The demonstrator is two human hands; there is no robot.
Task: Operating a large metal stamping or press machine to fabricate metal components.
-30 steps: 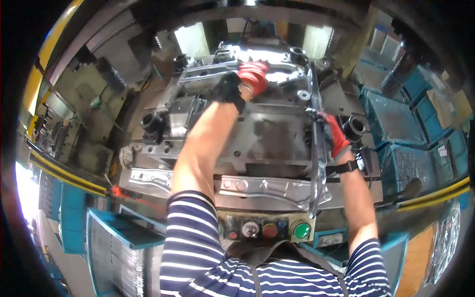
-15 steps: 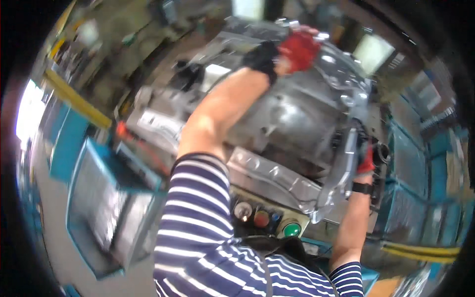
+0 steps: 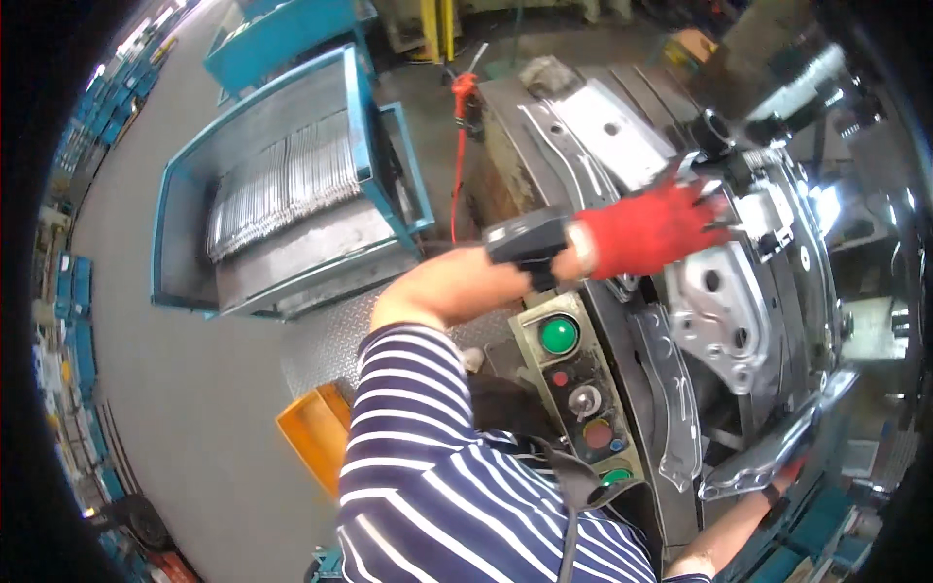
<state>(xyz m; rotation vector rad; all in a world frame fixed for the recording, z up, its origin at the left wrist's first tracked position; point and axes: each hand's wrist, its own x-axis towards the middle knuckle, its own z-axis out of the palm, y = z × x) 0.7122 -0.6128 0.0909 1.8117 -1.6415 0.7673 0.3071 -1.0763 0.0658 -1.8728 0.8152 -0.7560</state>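
Observation:
My left hand (image 3: 661, 228), in a red glove, reaches over the press die at the middle right. Its fingers look spread, somewhat blurred. Just below them lies a stamped metal bracket (image 3: 721, 309) with round holes; whether the fingertips touch it I cannot tell. At the lower right my right hand (image 3: 793, 473), also red-gloved, is closed at a long shiny stamped metal panel (image 3: 768, 452), which hides most of its fingers. The panel is tilted above the near side of the die.
A control box (image 3: 590, 406) with green, red and silver buttons stands before me. To the left, a blue bin (image 3: 170, 233) holds many stacked metal sheets. A yellow-orange box (image 3: 319, 437) sits on the floor. A red hose (image 3: 461, 165) hangs beside the die.
The view has swung left, bringing the blue bin closer in. My left hand has come away from the long panel's far end. My right hand still has the panel, now at the lower right.

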